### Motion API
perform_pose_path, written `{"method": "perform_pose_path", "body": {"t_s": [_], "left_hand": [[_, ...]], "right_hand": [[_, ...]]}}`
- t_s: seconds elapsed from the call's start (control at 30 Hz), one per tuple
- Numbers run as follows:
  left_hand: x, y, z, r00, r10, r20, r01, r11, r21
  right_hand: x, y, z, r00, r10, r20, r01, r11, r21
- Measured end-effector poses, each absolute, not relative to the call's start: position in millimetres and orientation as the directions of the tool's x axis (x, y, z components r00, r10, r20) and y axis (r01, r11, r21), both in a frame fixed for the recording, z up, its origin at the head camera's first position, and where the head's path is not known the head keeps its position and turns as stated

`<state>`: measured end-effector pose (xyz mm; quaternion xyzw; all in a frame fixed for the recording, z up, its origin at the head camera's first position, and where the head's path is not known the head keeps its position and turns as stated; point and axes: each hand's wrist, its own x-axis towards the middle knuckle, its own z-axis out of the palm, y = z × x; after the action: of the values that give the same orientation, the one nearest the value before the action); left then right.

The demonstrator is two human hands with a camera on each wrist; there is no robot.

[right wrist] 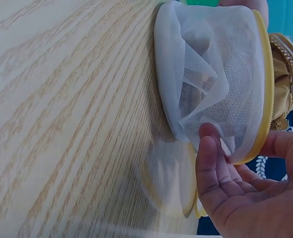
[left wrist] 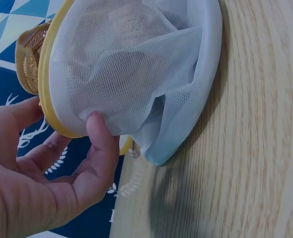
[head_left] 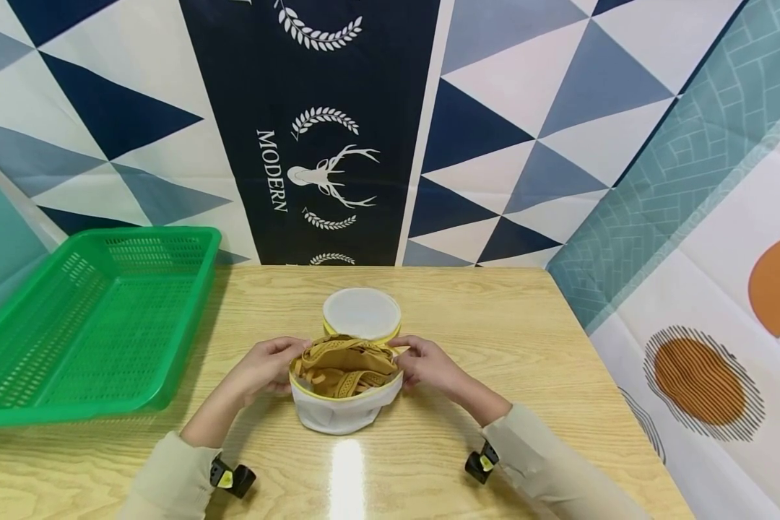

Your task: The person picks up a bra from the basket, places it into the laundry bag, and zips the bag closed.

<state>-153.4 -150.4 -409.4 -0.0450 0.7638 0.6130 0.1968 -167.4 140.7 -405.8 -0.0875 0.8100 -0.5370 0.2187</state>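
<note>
A white mesh laundry bag (head_left: 336, 417) with a yellow zipper rim stands on the wooden table, its round lid (head_left: 362, 313) folded open at the back. Tan, lace-trimmed fabric with straps, like a bra (head_left: 351, 359), fills the bag and rises above the rim. At the left side, my left hand (head_left: 271, 367) holds the rim, thumb at the zipper edge and fingertips against the mesh (left wrist: 121, 74). Opposite it, my right hand (head_left: 434, 370) holds the right side the same way; the right wrist view shows its fingers under the zipper edge (right wrist: 264, 99).
A green plastic basket (head_left: 188, 318) with perforated sides sits at the left of the table (head_left: 494, 325). Patterned cloth (head_left: 487, 144) covers the wall behind, and more hangs along the right side. Each wrist carries a small black camera (head_left: 237, 479).
</note>
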Motion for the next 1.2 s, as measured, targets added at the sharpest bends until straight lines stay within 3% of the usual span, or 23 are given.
{"method": "perform_pose_path", "body": {"t_s": [0.4, 0.77, 1.2], "left_hand": [[-151.9, -147.9, -411.8, -0.918, 0.207, -0.340, -0.300, 0.201, 0.932], [-150.9, -147.1, -412.5, -0.929, 0.236, -0.284, -0.241, 0.197, 0.950], [-151.3, -143.5, -413.0, -0.939, 0.227, -0.259, -0.200, 0.255, 0.946]], "right_hand": [[-168.7, 134.3, -408.6, -0.903, -0.301, -0.305, 0.162, 0.419, -0.893], [-168.1, 133.2, -409.7, -0.903, -0.342, -0.260, 0.079, 0.463, -0.883], [-169.7, 127.8, -405.3, -0.901, -0.317, -0.295, 0.097, 0.516, -0.851]]}}
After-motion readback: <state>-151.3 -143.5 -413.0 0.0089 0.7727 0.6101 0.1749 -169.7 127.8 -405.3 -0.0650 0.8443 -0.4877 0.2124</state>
